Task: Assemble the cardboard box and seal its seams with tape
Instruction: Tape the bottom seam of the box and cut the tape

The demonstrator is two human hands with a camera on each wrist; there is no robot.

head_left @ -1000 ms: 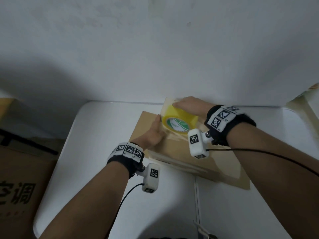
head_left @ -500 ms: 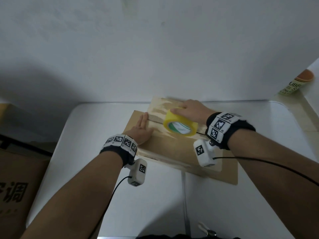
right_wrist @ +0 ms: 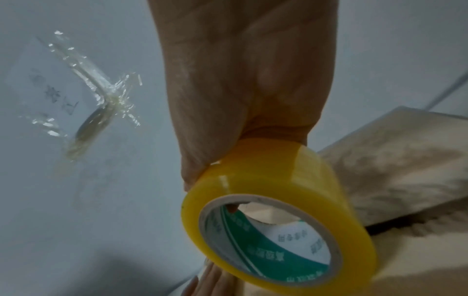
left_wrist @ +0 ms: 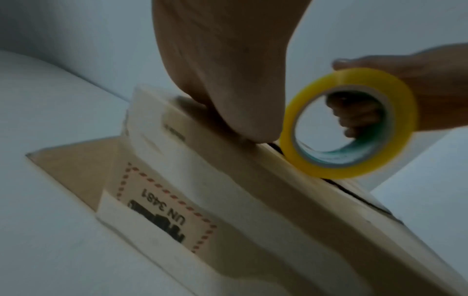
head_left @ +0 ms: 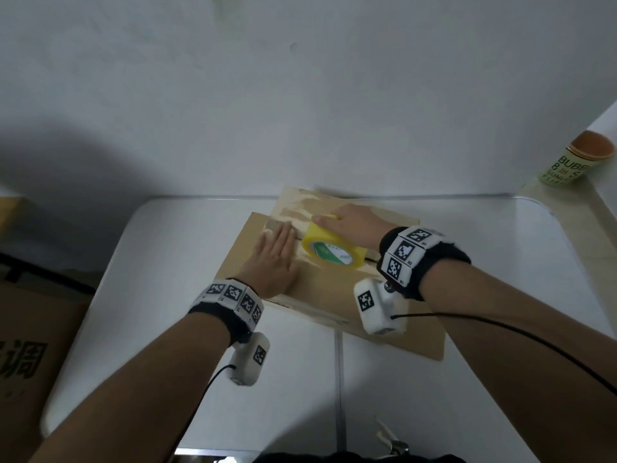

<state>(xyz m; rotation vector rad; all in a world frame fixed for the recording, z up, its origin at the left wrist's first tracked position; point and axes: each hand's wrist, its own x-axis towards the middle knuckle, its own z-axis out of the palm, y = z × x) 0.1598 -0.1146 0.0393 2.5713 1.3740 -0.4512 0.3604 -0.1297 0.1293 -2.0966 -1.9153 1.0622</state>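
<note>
Carton at far left (head_left: 30, 332): a brown carton with dark printed characters stands below the worktop's left edge.
Worktop (head_left: 167, 262): a white surface with rounded corners, set against a pale wall; a seam runs from its near edge towards the box.
Left hand (head_left: 275, 259): lies palm down on the left part of the box top, fingers (head_left: 283, 233) straight and together, pressing the flap and gripping nothing. In the left wrist view the left hand (left_wrist: 228, 66) bears on the top edge just beside the roll.
Cardboard box (head_left: 320, 295): rests on the middle of the worktop, towards the far edge, its top flaps folded down and a dark open seam between them; a bottom flap spreads flat on the worktop to the right. A side panel of the cardboard box (left_wrist: 228, 200) carries a label with a red dashed border, printed "UN 3481".
Tape roll (head_left: 334, 250): yellow, with a green and white core label, standing on edge on the box top over the seam, just beside the left hand.
Right hand (head_left: 354, 223): fingers curled over the top of the tape roll (right_wrist: 278, 220), gripping it; in the left wrist view fingertips show inside the core.
Cup (head_left: 572, 163): a pale printed cup with a brown lid, on a ledge at far right, well apart from the box.
</note>
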